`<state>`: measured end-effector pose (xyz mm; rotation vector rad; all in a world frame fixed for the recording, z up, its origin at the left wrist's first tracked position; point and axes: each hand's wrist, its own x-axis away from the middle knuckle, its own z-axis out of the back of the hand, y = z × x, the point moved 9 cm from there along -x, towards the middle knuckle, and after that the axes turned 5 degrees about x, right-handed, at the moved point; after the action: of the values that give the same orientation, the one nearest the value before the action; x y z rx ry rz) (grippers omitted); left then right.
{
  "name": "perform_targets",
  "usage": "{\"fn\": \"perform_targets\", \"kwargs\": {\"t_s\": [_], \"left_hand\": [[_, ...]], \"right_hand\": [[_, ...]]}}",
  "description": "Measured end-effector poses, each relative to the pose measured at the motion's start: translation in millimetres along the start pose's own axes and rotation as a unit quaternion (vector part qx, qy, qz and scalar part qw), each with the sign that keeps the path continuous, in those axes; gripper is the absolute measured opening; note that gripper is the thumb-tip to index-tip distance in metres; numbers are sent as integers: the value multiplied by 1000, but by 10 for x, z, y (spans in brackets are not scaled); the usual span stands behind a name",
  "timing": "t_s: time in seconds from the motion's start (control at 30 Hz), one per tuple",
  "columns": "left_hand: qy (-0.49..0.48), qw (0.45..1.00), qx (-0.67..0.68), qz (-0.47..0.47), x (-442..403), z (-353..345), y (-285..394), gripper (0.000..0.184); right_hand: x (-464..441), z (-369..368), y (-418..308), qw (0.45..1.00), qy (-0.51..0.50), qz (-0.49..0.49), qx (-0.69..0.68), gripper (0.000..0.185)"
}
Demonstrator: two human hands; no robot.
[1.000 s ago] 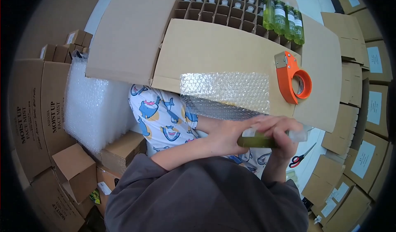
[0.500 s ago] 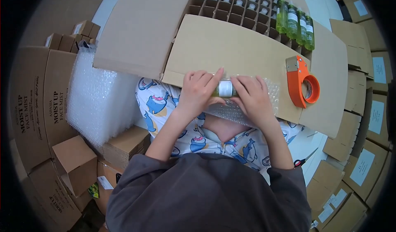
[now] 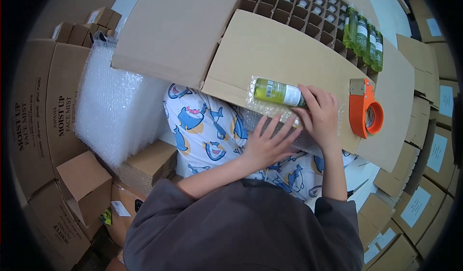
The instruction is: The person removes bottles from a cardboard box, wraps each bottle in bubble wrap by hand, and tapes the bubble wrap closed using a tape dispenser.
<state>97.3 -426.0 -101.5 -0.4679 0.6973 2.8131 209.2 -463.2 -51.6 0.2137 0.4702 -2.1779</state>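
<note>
A green bottle (image 3: 276, 91) with a white label lies on its side on a sheet of bubble wrap (image 3: 260, 108), which rests on the carton flap and hangs over its near edge toward my lap. My right hand (image 3: 319, 109) grips the bottle at its right end, fingers curled over it. Below the bottle, my left hand (image 3: 271, 145) is open with fingers spread, by the overhanging part of the wrap. Whether its fingertips touch the wrap I cannot tell. To the right, an orange tape dispenser (image 3: 365, 109) lies on the cardboard.
A large open carton (image 3: 284, 44) holds several bottles in dividers, with several green bottles (image 3: 361, 35) lying on top at its right. Stacked bubble wrap sheets (image 3: 108, 102) stand at left beside folded cardboard (image 3: 149, 162) and a small open box (image 3: 84, 184). Labelled cartons (image 3: 434, 150) line the right.
My left hand has let go of the bottle and moved down, fingers spreading. The bottle now shows more of its green side, with my right hand at its right end. The view has shifted slightly.
</note>
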Motion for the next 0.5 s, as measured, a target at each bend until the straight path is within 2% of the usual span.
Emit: {"fn": "perform_targets", "kwargs": {"t_s": [0.33,0.5], "left_hand": [[-20,999,-46,2,12,-77,21,53],[-1,999,-46,-3,-7,-49,-3,50]], "right_hand": [[-35,-94,-34,999,-43,-12,-17,49],[-32,-99,2,998,-55,-12,-20,49]]}}
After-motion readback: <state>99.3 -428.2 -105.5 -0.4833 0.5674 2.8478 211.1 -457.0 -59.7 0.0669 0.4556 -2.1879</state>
